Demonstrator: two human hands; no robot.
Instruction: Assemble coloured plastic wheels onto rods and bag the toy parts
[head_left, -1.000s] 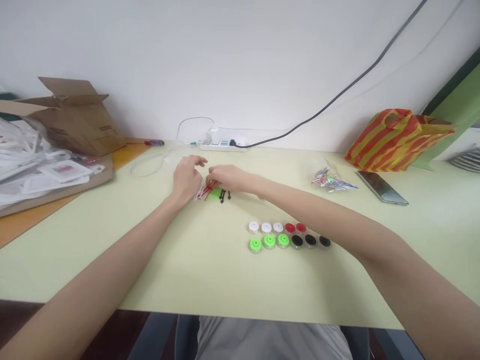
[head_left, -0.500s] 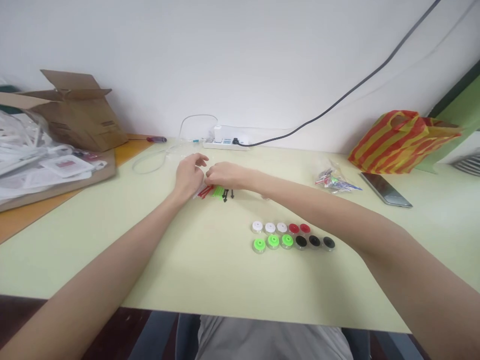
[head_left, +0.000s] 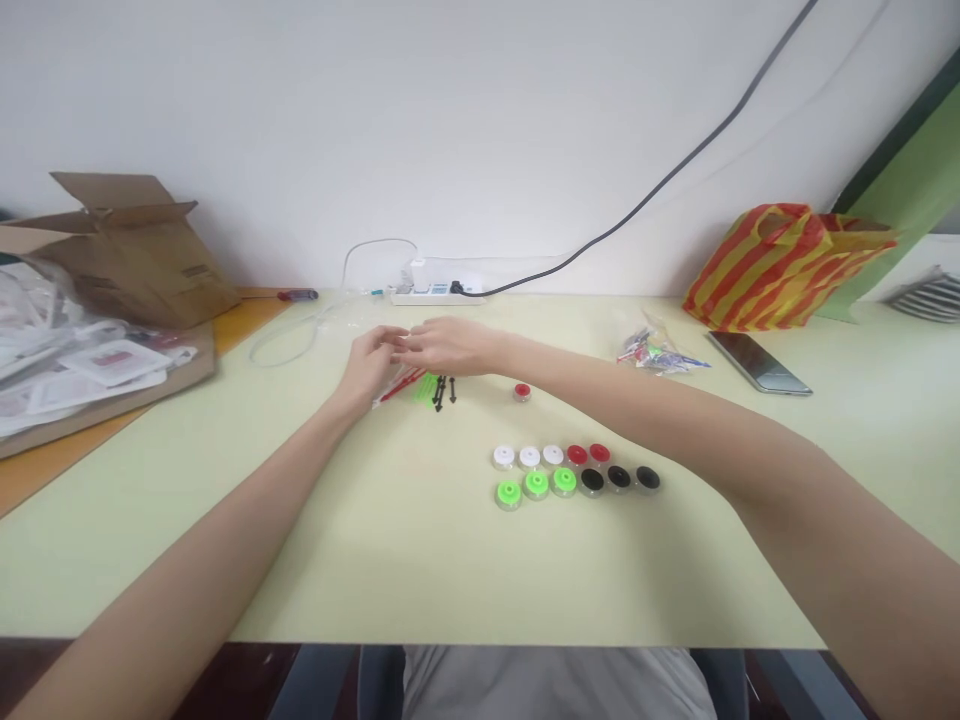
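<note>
My left hand [head_left: 366, 362] and my right hand [head_left: 454, 346] meet over the far middle of the table, fingertips together. Both have bent, closed fingers; whatever lies between them is too small or hidden to make out. Just below the hands lie thin red sticks [head_left: 403, 383], bright green sticks [head_left: 425, 388] and black arrow-shaped sticks [head_left: 440, 393], with a whitish one partly under my left hand. A single small round piece with a red top [head_left: 522, 392] sits under my right forearm. Nearer me are two rows of round pieces, with white [head_left: 529, 457], red [head_left: 577, 455], green [head_left: 536, 484] and black [head_left: 619, 478] tops.
A clear bag of coloured parts [head_left: 656, 352], a phone [head_left: 759, 362] and a striped bag [head_left: 780, 268] stand right. Along the wall are a power strip [head_left: 427, 297] and a screwdriver [head_left: 298, 295]. A cardboard box [head_left: 150, 260] and plastic-wrapped items [head_left: 112, 362] fill the left.
My hands, slightly apart before, have come together at the fingertips. My right forearm has lifted a little, so the single red-topped piece shows fully. The view has shifted slightly.
</note>
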